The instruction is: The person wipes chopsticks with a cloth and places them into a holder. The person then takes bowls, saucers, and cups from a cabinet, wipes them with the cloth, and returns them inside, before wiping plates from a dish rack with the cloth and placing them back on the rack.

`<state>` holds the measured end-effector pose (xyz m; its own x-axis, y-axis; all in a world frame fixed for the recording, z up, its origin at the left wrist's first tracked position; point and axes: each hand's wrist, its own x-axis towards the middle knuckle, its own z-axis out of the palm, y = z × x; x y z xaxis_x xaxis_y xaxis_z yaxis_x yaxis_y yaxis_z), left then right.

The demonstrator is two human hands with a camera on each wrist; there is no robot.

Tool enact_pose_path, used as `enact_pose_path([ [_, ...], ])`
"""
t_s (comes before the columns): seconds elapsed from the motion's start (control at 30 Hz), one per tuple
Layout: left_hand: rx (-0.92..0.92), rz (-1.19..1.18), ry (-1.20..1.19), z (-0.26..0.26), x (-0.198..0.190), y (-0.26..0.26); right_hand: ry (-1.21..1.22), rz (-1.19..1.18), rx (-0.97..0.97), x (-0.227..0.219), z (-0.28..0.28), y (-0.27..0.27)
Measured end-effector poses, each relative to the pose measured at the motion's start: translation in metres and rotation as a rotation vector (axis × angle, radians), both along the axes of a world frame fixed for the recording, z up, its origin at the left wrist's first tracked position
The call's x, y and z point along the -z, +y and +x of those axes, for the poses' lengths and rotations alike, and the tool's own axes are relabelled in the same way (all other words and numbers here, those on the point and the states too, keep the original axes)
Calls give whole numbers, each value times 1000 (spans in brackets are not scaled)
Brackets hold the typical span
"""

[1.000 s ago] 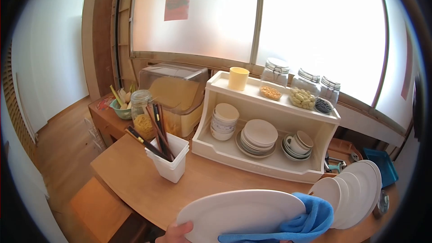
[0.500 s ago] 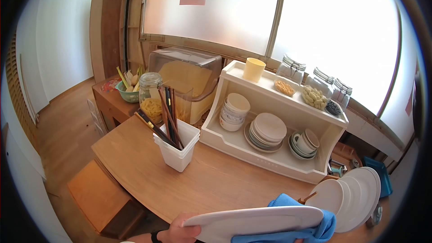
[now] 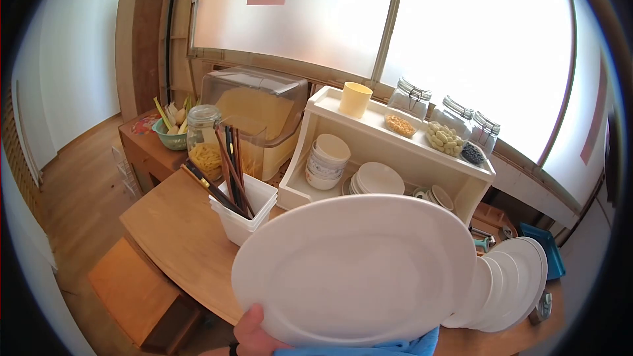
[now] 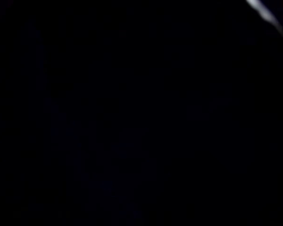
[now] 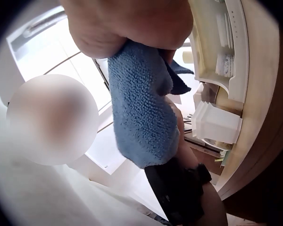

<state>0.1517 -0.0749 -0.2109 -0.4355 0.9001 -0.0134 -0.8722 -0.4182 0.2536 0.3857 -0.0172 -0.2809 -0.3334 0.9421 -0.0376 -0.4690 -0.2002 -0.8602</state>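
Observation:
A large white oval plate is held up in front of me in the head view, its broad face toward the camera. My left hand grips its lower left rim, thumb on the face. Along the bottom edge shows a blue cloth. The right wrist view has my right hand with its fingers curled on the bunched cloth, which hangs toward the other wrist. In the head view the plate hides my right hand. The left wrist view is almost black.
White plates stand in a row at the right. Behind is a cream shelf with bowls, plates, jars and a yellow cup. A white container of chopsticks stands at the wooden table's left.
The plate has turned from a steep slant, almost edge-on, to face the camera, and has risen over part of the shelf. The cloth has gone from its right side to below it.

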Motion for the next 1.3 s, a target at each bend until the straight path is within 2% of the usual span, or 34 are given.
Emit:
enact_pose_path([
  [0.07,4,-252,161,5,-4,-7,61,-104,-75,15,-1,-6],
  [0.1,10,-253,167,8,3,-10,66,-104,-69,32,6,3],
  [0.17,222,-109,385,13,21,-20,-22,65,-191,63,26,30],
  [0.2,230,-109,389,11,21,-20,-18,64,-183,45,20,36],
  [0.27,208,-55,416,5,20,-17,19,19,-50,7,13,37],
  [0.4,137,57,455,-7,16,-3,81,-60,190,-102,-7,44],
  [0.47,94,113,476,-13,16,2,36,-9,212,-97,3,45],
  [0.53,67,137,487,-17,16,4,-142,92,234,-95,12,40],
  [0.57,119,63,422,-20,15,3,-139,90,232,-89,16,40],
  [0.63,171,-10,365,-24,11,4,-204,294,167,-77,21,41],
  [0.73,152,1,324,-22,7,1,-189,285,151,-77,23,43],
  [0.8,124,17,487,-20,7,-1,-180,276,131,-79,24,43],
  [0.83,119,12,484,-17,5,-2,-175,270,120,-79,25,43],
  [0.9,76,42,158,-5,0,-1,-165,258,98,-82,25,43],
  [1.0,91,-34,145,12,21,3,-139,234,85,-86,25,43],
  [1.03,95,-38,147,14,22,5,-130,225,84,-87,25,43],
  [1.1,14,-143,380,19,23,8,-117,212,73,-90,25,43],
  [1.13,15,-149,383,19,33,11,-107,203,69,-92,25,43],
  [1.2,1,203,321,18,59,19,-83,186,73,-94,25,44],
  [1.23,14,203,325,9,36,13,-73,180,81,-96,25,45],
  [1.27,-30,-229,970,-5,-4,3,-66,175,89,-97,25,46],
  [1.3,-79,-684,1598,-13,-27,-3,-59,169,97,-97,25,46],
])
